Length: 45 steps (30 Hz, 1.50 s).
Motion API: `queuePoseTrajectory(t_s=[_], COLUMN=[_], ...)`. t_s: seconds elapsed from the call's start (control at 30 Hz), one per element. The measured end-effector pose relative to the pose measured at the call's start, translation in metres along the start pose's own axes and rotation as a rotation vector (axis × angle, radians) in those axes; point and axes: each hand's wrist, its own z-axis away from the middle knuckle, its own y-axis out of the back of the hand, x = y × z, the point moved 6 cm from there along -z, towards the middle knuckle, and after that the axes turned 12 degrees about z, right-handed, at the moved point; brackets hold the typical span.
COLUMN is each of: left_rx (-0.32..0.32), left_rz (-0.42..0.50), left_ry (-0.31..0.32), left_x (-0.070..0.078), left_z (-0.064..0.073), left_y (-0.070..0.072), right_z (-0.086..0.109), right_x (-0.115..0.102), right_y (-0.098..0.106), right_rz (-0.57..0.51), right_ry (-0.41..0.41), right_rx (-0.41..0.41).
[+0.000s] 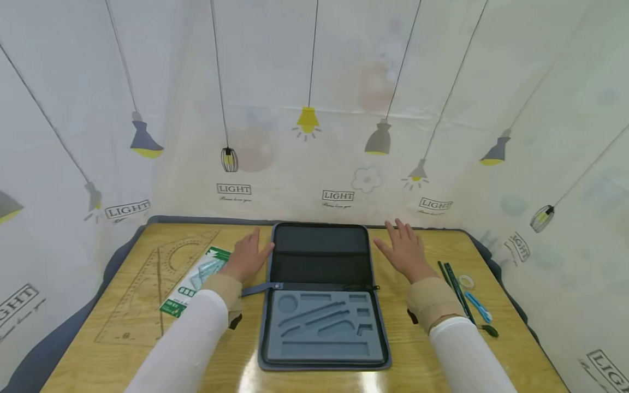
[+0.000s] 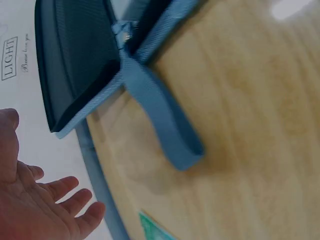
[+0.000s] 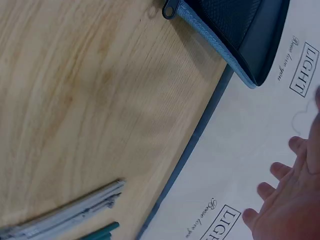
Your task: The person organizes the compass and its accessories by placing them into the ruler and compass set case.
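Observation:
A blue-grey zippered case lies unfolded on the table. Its near half holds a foam insert with shaped recesses; the far half has a dark pocket. My left hand hovers left of the case's far half, fingers spread and holding nothing. To the right of that half, my right hand is likewise spread, with nothing in it. A blue strap sticks out from the case's left side, and a zipper pull hangs at its right side.
On the left are clear plastic set squares and a protractor, beside a green-and-white package. Dark green pencils, a white ring, a blue-and-white tool and a small dark green piece lie at the right. A printed curtain borders the table.

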Motion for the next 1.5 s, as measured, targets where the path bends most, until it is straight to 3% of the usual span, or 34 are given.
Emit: queuePoseTrajectory(t_s=[0.2,0.33,0.43,0.63,0.83,0.97,1.17,1.5], left_rx=[-0.037,-0.019,0.009,0.099,0.174,0.179,0.179,0.176], left_rz=[0.194,0.263,0.301,0.358,0.287,0.257,0.289,0.310], left_ry=[0.012,-0.008,-0.033,-0.059,-0.090,-0.108,-0.076,-0.051], left_x=[-0.016,-0.020,-0.021,-0.024,-0.025,-0.020,-0.016,-0.017], left_z=[0.003,0.002,0.003,0.002,-0.003,-0.004,0.000,0.001], left_y=[-0.014,-0.022,-0.026,-0.029,-0.034,-0.037,-0.037,-0.039], right_z=[0.017,0.029,0.037,0.049,0.063,0.072,0.079,0.085], right_x=[0.020,0.039,0.051,0.060,0.072,0.083,0.094,0.105], right_y=[-0.003,0.000,0.003,0.000,-0.014,-0.021,-0.030,-0.039], right_rz=[-0.140,-0.329,-0.391,-0.283,-0.130,-0.084,-0.030,0.005], right_ry=[-0.019,-0.146,-0.237,-0.279,-0.316,-0.330,-0.317,-0.328], right_rx=[-0.011,-0.069,-0.072,-0.086,-0.161,-0.163,-0.125,-0.161])
